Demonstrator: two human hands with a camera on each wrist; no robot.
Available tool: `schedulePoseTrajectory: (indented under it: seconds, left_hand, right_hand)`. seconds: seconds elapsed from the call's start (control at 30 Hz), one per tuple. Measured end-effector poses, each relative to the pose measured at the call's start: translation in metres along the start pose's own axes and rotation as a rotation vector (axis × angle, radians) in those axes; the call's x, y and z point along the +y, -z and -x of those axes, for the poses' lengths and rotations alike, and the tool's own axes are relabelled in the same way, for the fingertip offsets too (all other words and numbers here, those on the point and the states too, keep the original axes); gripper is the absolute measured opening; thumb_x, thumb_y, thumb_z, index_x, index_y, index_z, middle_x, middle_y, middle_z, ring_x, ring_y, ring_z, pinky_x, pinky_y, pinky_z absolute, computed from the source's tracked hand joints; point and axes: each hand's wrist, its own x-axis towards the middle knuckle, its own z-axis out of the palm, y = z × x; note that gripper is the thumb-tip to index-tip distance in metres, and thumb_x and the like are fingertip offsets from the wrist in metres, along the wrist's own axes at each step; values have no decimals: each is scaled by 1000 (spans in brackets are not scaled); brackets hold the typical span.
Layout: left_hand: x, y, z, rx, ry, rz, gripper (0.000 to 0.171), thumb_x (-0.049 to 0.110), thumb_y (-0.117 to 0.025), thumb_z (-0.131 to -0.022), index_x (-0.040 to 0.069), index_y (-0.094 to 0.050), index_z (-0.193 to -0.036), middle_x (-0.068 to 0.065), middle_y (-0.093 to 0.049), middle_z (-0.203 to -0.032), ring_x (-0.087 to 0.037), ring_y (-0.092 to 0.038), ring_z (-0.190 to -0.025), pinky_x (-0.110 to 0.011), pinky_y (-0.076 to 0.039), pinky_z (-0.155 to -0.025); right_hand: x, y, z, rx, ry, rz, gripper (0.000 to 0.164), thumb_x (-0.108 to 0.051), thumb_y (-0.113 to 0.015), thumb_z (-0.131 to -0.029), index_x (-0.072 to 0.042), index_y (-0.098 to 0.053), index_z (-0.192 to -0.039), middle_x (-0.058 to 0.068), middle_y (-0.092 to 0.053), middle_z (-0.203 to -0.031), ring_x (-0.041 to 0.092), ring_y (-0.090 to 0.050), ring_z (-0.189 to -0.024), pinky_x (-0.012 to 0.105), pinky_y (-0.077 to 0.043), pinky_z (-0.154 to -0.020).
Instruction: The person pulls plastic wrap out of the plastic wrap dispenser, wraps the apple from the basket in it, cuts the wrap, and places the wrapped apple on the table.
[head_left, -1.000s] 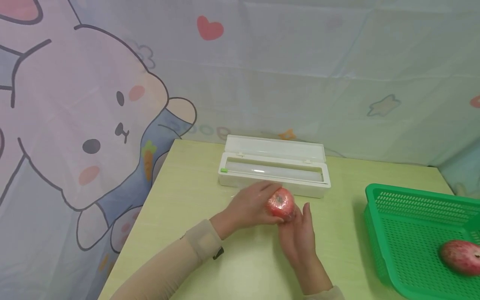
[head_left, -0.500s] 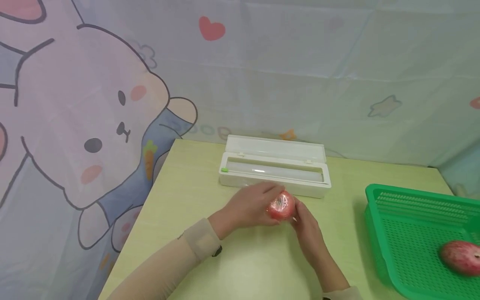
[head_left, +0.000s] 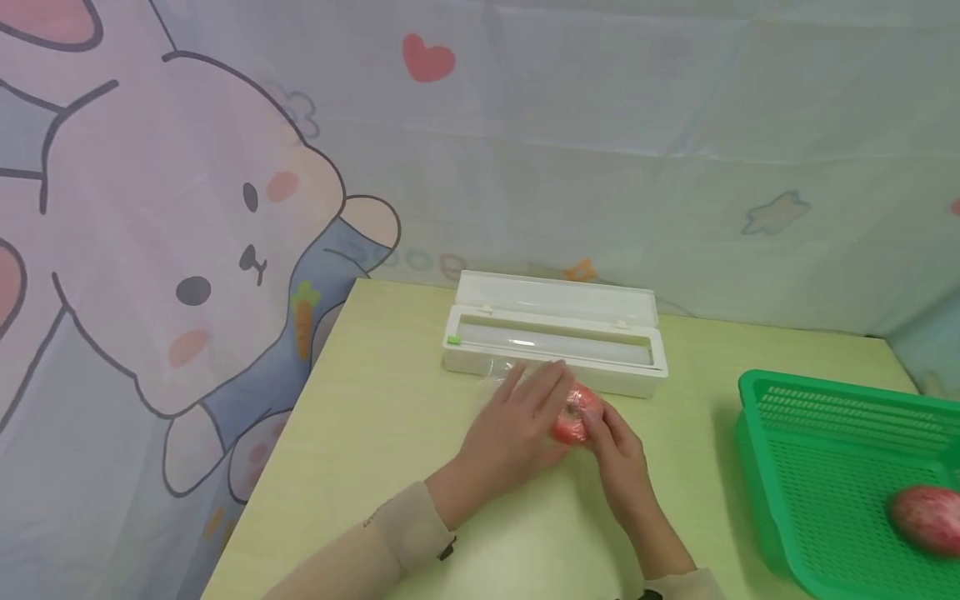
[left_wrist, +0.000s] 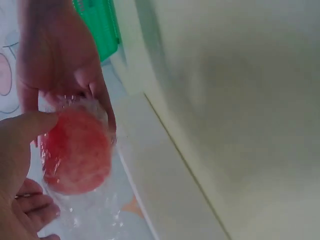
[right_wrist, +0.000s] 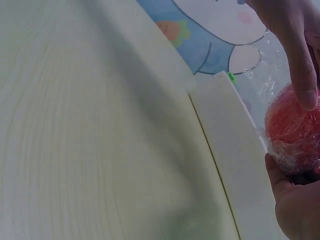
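Note:
A red apple (head_left: pixel 572 412) wrapped in clear cling film is held just in front of the white film box. My right hand (head_left: pixel 626 467) grips it from the right, thumb across its top. My left hand (head_left: pixel 510 429) lies along its left side with fingers extended. In the left wrist view, the left thumb (left_wrist: pixel 35 122) touches the apple (left_wrist: pixel 77 155), while the other left fingers (left_wrist: pixel 37 205) are loosely bent, apart from the fruit. Loose cling film (left_wrist: pixel 95 215) trails off the apple, past the left fingers. The apple's underside is hidden in the head view.
Behind the hands stands the white cling film box (head_left: pixel 555 375), lid raised, with a film roll (head_left: pixel 555 339) and a green slider (head_left: pixel 453 340). At the right, a green basket (head_left: pixel 761 467) holds a reddish oval fruit (head_left: pixel 930 518). A printed cloth (head_left: pixel 600 167) hangs behind the table (head_left: pixel 375 400).
My left hand has loosened from around the apple and extended its fingers over its left side. My right hand has turned from palm-up beneath the apple to gripping its right side.

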Motion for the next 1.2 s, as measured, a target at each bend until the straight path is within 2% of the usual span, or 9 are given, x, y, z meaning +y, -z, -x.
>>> schedulePoseTrajectory:
  seconds: [0.2, 0.3, 0.5, 0.63, 0.73, 0.8, 0.93, 1.03, 1.2]
  left_hand:
    - [14, -6, 11, 27, 117, -14, 88, 47, -80, -93, -6, -45, -155, -20, -52, -158, -32, -49, -149, -50, -40, -123]
    - [16, -10, 15, 38, 146, 66, 90, 43, -80, -96, -9, -39, -157, -22, -49, -159, -33, -48, -150, -47, -40, -124]
    - [21, -13, 19, 45, 224, 451, 87, 26, -74, -102, -11, -25, -162, -28, -38, -166, -38, -41, -154, -46, -35, -126]
    - [23, -10, 19, -64, 341, 721, 81, 26, -63, -108, -5, -18, -167, -22, -25, -174, -34, -30, -160, -45, -29, -129]
    - [19, -6, 18, -130, 440, 861, 74, 27, -56, -109, 1, -21, -169, -13, -24, -176, -28, -26, -162, -43, -25, -131]
    - [15, -1, 16, -129, 474, 909, 71, 24, -56, -108, 2, -25, -168, -11, -27, -176, -26, -26, -162, -43, -24, -131]
    - [9, 6, 9, -106, 472, 938, 62, 23, -52, -110, 4, -34, -166, -10, -35, -172, -26, -31, -160, -45, -27, -130]
    - [8, 7, 5, -133, 477, 958, 57, 26, -46, -113, 4, -37, -165, -10, -41, -169, -25, -37, -157, -44, -31, -129]
    - [9, 4, 5, -173, 558, 999, 53, 23, -43, -113, 7, -41, -163, -8, -49, -163, -24, -46, -150, -45, -38, -125]
  right_hand:
    - [-3, 3, -1, 32, 35, -71, 55, -35, -47, -115, -2, -47, -159, 15, -54, -155, -5, -59, -122, 10, -47, -102]
    - [-6, 4, 0, 16, 40, -88, 56, -34, -45, -116, -1, -45, -160, 17, -51, -158, -7, -58, -123, 10, -47, -103]
    - [-13, 5, 3, -15, 7, -87, 58, -38, -44, -116, -3, -43, -162, 14, -49, -162, -10, -55, -125, 9, -44, -104]
    - [-13, 5, 2, -22, -2, -71, 59, -40, -45, -115, -5, -43, -162, 12, -48, -163, -11, -54, -126, 8, -44, -103]
    - [-9, 6, 1, -9, 8, -61, 57, -38, -46, -115, -5, -44, -162, 12, -49, -161, -9, -54, -126, 8, -45, -102]
    - [-7, 6, 1, 3, 25, -46, 55, -35, -47, -115, -5, -46, -161, 13, -51, -158, -7, -54, -125, 8, -46, -101]
    - [-5, 7, 2, 14, 60, -10, 51, -31, -49, -115, -6, -49, -159, 11, -54, -154, -5, -54, -124, 8, -46, -99]
    - [-7, 6, 3, 3, 79, -3, 51, -29, -51, -114, -6, -49, -159, 10, -54, -156, -4, -53, -126, 8, -44, -101]
    - [-11, 4, 3, -19, 102, -7, 51, -26, -53, -114, -5, -48, -160, 11, -52, -160, -1, -48, -136, 7, -40, -106]
